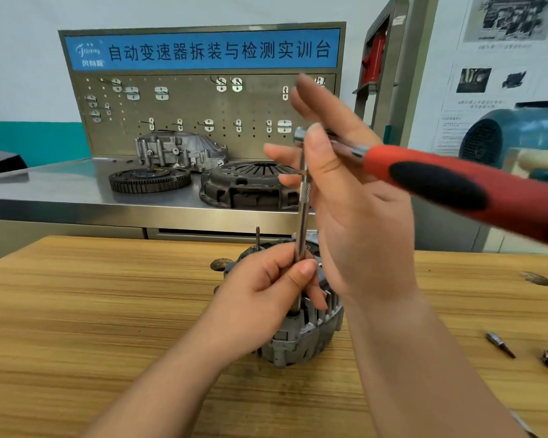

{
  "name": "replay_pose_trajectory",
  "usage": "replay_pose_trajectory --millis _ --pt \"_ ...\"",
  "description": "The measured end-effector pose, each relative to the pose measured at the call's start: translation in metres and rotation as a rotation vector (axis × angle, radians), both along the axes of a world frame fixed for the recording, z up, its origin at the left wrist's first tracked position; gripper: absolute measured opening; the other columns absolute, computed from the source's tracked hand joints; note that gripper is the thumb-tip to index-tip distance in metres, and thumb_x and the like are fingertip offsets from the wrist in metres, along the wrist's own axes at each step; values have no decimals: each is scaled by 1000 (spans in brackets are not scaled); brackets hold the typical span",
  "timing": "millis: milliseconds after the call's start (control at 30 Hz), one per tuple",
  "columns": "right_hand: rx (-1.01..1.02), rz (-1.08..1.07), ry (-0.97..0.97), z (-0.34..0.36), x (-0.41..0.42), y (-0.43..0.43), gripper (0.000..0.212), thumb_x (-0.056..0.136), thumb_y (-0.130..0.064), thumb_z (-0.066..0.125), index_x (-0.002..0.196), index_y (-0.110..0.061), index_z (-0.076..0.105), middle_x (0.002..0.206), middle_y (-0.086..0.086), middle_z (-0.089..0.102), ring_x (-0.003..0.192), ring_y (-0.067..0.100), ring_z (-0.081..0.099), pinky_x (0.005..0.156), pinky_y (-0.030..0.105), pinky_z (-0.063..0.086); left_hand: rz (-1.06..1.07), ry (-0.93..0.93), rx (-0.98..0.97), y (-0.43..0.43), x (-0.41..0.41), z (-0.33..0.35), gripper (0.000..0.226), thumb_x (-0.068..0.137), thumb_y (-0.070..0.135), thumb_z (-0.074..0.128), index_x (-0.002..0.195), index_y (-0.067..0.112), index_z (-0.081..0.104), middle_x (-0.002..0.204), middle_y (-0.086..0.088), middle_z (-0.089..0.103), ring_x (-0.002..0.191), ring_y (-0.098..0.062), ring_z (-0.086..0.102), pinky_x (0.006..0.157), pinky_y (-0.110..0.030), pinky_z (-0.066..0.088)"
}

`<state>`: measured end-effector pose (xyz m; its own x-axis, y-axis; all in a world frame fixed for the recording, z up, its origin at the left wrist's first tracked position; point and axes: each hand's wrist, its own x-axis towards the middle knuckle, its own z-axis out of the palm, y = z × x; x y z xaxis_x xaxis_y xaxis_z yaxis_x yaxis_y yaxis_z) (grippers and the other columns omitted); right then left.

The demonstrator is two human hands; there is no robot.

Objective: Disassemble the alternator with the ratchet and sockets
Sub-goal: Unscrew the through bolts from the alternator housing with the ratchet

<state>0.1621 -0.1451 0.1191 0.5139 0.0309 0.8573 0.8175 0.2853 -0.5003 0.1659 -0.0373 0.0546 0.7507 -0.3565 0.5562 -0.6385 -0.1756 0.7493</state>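
head cam — looks forward-down | close over wooden table — single view

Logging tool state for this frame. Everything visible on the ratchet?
The ratchet has a red handle with a black grip inset and a chrome neck and head. It lies roughly level, handle running right toward the camera, blurred. Its head sits atop a long chrome extension bar standing upright on the alternator. The right hand rests at the head, fingers loosely spread; the left hand pinches the bar low down.
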Motion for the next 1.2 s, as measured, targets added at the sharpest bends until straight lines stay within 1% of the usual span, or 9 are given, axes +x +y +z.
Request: replay_pose_trajectory --millis 167,300,433,567,667,833,933,1033,1200 --pt "104 180 288 -2 0 -1 36 98 -40 37 121 -20 56 108 6 73 79 22 72 76 26 54 -90 70 -75 -2 -5 1 24 94 22 40 89 16 63 81 6 69 83 -12 65 80 -25 49" --pt "47 77 249 -4 0 1 30 96 -41 43 113 -27 64 104 4 74 75 22 71 70 25 54 -9 4 -55 -3 -2 -2 22 92 25 43 82 20 62 73 8 69 79 -20 64 83 -47 49" --pt "-21 -6 25 -1 -2 1 29 92 -27 57 119 -33 62 122 -5 66 112 24 63 98 42 48 54 -12 -56 -5 -3 -5 22 89 34 47 83 20 63 70 5 69 70 -41 59 70 -56 49" --pt "-13 136 111 0 -1 0 23 95 -30 52 116 -35 59 128 -2 63 90 15 70 79 26 53 6 -8 -60 -4 -4 -3 24 89 42 43 77 32 61 71 3 68 72 -39 59 74 -56 48" --pt "73 230 278 -3 1 -1 35 99 -39 36 118 -21 60 105 7 73 74 20 71 75 27 56 -51 30 -81 -2 -4 -2 25 91 40 42 84 29 63 79 4 68 81 -24 63 82 -48 48" --pt "88 84 253 -5 1 3 34 95 -41 44 109 -22 68 97 1 74 79 20 69 71 27 54 33 -17 -34 -4 -2 -7 29 87 42 43 89 22 64 81 4 71 80 -35 62 77 -54 50" --pt "80 38 135 -6 0 5 24 92 -26 58 115 -22 67 110 -5 71 91 24 63 83 33 52 86 -16 -30 -5 -1 -7 22 89 36 47 92 24 64 84 6 71 83 -26 64 80 -47 52" --pt "90 79 266 -8 1 5 30 99 -10 48 128 -10 55 127 4 62 89 11 61 82 23 48 96 -4 -16 -6 -1 -7 22 90 30 45 85 21 64 76 5 69 74 -31 60 70 -48 51" --pt "175 167 262 -3 -2 2 29 97 -34 41 111 -21 62 111 5 72 71 19 70 63 24 52 7 25 -61 -3 -2 -3 27 94 28 42 84 15 63 72 3 68 74 -24 63 75 -41 51"
